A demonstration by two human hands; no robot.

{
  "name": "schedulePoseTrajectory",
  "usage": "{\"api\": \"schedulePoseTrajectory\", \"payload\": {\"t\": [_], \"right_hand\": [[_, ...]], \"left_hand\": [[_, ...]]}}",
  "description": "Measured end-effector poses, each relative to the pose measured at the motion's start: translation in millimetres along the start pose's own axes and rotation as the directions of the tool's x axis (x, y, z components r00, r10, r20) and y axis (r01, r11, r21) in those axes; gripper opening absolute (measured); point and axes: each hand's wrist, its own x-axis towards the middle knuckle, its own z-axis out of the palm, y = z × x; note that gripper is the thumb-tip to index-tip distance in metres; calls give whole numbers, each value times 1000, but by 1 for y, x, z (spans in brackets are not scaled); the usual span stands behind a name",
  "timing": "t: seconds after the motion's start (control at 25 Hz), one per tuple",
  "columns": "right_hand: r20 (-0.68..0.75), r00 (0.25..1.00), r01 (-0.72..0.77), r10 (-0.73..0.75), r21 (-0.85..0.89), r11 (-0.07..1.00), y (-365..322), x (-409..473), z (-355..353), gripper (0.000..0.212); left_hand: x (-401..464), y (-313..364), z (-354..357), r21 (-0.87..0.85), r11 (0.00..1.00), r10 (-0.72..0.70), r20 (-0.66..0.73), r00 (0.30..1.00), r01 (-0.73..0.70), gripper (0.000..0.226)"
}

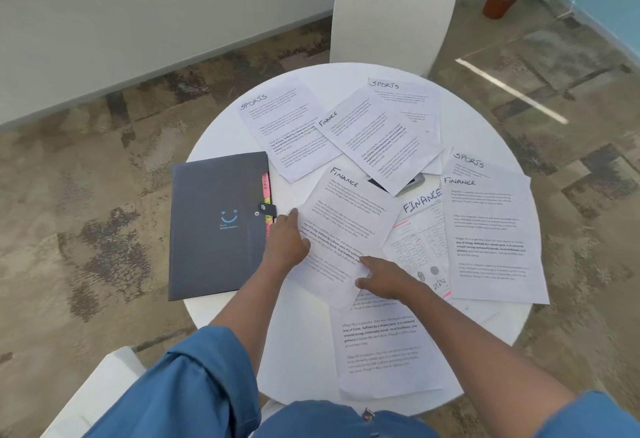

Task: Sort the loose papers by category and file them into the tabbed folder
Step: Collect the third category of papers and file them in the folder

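A dark grey tabbed folder (218,226), closed with a snap strap and showing coloured tabs on its right edge, lies at the left of the round white table (304,344). Several loose papers headed SPORTS or FINANCE are spread over the table. My left hand (285,242) rests on the left edge of a FINANCE sheet (341,226) in the middle, fingers fairly straight. My right hand (379,278) presses on the same sheet's lower right part. Another printed sheet (384,351) lies nearest to me, its heading hidden.
A SPORTS sheet (285,126) and a FINANCE sheet (377,136) lie at the back, more sheets at the right (491,237). A dark flat object (412,183) peeks out under the papers. A white chair (391,12) stands behind the table, another at my lower left (100,392).
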Motion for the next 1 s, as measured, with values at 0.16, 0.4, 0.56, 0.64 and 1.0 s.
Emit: {"api": "schedulePoseTrajectory", "payload": {"t": [0.16, 0.4, 0.56, 0.64, 1.0], "right_hand": [[-28, 999, -25, 24, -30, 999, 4, 2, 1, 69], [-63, 998, -19, 17, -33, 999, 6, 1, 8, 67], [-78, 997, 25, -26, -19, 1000, 8, -3, 9, 64], [-91, 995, 51, -51, -3, 999, 12, -4, 9, 63], [-245, 960, 210, -134, 318, 925, 39, -24, 1, 50]], "left_hand": [[10, -10, -9, -30, 1000, 3, 5, 1000, -3, 61], [8, -19, -17, -216, 971, 109, 36, 993, -99, 24], [-11, -18, -19, -386, 912, 179, 80, 981, -135, 47], [-17, -15, -20, -413, 903, 189, 132, 973, -119, 31], [-58, 16, -9, -203, 979, -32, -67, 997, 17, 28]]}}
